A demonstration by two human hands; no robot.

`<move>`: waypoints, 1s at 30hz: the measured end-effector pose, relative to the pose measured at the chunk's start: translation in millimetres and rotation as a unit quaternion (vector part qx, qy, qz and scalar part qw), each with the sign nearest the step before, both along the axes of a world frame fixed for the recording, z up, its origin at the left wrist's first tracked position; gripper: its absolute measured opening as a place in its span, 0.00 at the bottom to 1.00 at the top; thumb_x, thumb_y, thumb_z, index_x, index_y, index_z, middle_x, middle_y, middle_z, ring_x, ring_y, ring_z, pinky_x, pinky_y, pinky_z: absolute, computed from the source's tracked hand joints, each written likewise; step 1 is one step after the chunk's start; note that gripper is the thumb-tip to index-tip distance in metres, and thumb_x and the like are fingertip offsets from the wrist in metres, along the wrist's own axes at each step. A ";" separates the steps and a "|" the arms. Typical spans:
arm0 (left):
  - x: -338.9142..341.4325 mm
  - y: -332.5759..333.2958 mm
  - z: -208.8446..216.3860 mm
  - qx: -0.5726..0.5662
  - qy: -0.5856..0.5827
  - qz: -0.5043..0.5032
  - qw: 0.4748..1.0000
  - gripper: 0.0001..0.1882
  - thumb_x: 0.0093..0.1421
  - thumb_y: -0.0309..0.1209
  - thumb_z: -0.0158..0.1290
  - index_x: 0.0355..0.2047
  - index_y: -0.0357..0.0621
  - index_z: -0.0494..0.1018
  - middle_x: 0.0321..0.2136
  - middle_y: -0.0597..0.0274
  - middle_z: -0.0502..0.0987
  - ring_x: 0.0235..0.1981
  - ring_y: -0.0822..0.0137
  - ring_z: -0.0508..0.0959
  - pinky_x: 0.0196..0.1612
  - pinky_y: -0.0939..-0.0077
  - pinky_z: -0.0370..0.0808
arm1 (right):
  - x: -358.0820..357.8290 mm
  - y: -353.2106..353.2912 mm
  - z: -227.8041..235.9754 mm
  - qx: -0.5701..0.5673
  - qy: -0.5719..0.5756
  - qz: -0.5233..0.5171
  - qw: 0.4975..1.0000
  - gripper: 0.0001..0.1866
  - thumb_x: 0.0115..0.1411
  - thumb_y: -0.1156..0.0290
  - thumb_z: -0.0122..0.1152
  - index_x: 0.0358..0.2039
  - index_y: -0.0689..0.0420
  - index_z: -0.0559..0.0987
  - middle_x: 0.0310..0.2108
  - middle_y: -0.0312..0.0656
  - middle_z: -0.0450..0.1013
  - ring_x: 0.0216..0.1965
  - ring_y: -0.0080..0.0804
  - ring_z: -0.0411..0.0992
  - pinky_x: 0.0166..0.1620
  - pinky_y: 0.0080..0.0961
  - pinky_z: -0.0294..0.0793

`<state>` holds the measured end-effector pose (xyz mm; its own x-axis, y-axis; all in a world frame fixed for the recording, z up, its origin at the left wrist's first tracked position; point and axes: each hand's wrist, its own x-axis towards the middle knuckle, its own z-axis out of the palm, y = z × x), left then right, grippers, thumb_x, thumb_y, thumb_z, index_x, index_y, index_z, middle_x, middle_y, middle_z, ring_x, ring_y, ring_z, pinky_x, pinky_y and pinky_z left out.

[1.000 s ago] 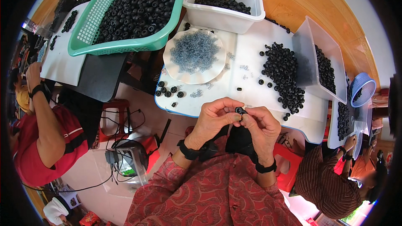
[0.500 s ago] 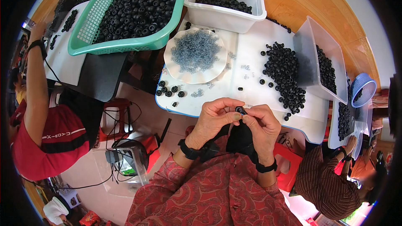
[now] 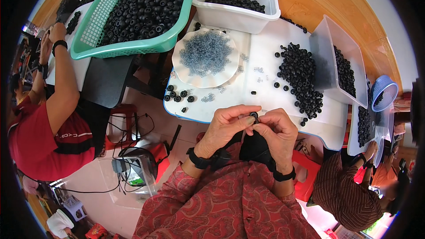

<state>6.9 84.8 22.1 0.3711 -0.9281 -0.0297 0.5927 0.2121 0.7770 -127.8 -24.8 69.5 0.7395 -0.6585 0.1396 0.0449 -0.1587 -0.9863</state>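
Note:
My left hand (image 3: 221, 128) and my right hand (image 3: 280, 132) meet in front of the table's near edge. Between the fingertips of both is a small black round part (image 3: 254, 115) with a hole in its middle; what else the fingers cover, I cannot make out. Beyond them lies a loose pile of small black ring-like parts (image 3: 297, 67). To the left, a scalloped white plate (image 3: 180, 71) bears a heap of tiny clear bluish pieces (image 3: 206, 53). Several larger black round parts (image 3: 177, 98) stand by the table's left corner.
A green basket (image 3: 133, 49) full of black parts, a white tub (image 3: 239, 21) and a clear bin (image 3: 325, 68), each partly filled, line the far side. A blue basket (image 3: 384, 93) stands right. Co-workers sit left (image 3: 48, 141) and right (image 3: 345, 190). Cables (image 3: 119, 172) lie left.
My fingers have turned the black part slightly, and its holed face now points more upward. The co-worker at left has drawn their arm in and brought both hands together.

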 end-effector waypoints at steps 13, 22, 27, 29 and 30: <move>-2.2 -4.0 -3.2 -0.025 0.101 0.008 0.995 0.11 0.69 0.24 0.51 0.49 0.33 0.73 0.33 0.59 0.79 0.31 0.72 0.80 0.33 0.75 0.81 | -0.7 0.5 -3.4 -0.023 0.002 -0.017 1.000 0.12 0.54 0.86 0.67 0.40 0.63 0.81 0.39 0.40 0.74 0.36 0.22 0.75 0.39 0.17 0.76; -6.2 -5.6 -5.4 -0.019 0.091 0.029 0.995 0.12 0.70 0.26 0.50 0.50 0.33 0.73 0.31 0.61 0.79 0.30 0.73 0.79 0.34 0.76 0.81 | 0.9 1.5 -4.8 -0.042 -0.007 -0.033 0.999 0.10 0.55 0.87 0.66 0.37 0.65 0.81 0.39 0.42 0.75 0.37 0.24 0.76 0.41 0.18 0.76; -6.8 -5.7 -5.3 -0.026 0.094 0.033 0.995 0.12 0.70 0.26 0.50 0.51 0.34 0.74 0.32 0.61 0.80 0.29 0.75 0.79 0.33 0.79 0.81 | 0.4 1.3 -5.7 -0.053 -0.005 -0.035 0.998 0.10 0.55 0.87 0.66 0.38 0.65 0.81 0.39 0.42 0.76 0.37 0.25 0.76 0.41 0.18 0.76; -6.5 -5.3 -5.2 -0.023 0.090 0.033 0.995 0.12 0.70 0.26 0.50 0.51 0.34 0.74 0.32 0.61 0.80 0.29 0.75 0.79 0.34 0.79 0.81 | 0.3 1.1 -5.8 -0.063 -0.002 -0.033 0.997 0.10 0.55 0.87 0.66 0.38 0.65 0.82 0.39 0.42 0.76 0.37 0.24 0.76 0.41 0.18 0.76; -6.4 -5.1 -5.1 -0.021 0.088 0.033 0.995 0.12 0.70 0.26 0.49 0.51 0.34 0.74 0.32 0.61 0.80 0.29 0.75 0.79 0.34 0.79 0.81 | 0.5 1.5 -5.3 -0.058 -0.005 -0.033 0.998 0.10 0.55 0.87 0.66 0.38 0.65 0.82 0.39 0.42 0.76 0.37 0.24 0.76 0.41 0.18 0.76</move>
<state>0.5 79.7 17.0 0.4232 -0.9040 -0.0609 0.7025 0.2850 0.6521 -127.3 -23.4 64.2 0.6940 -0.6842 0.2241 0.0401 -0.2740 -0.9609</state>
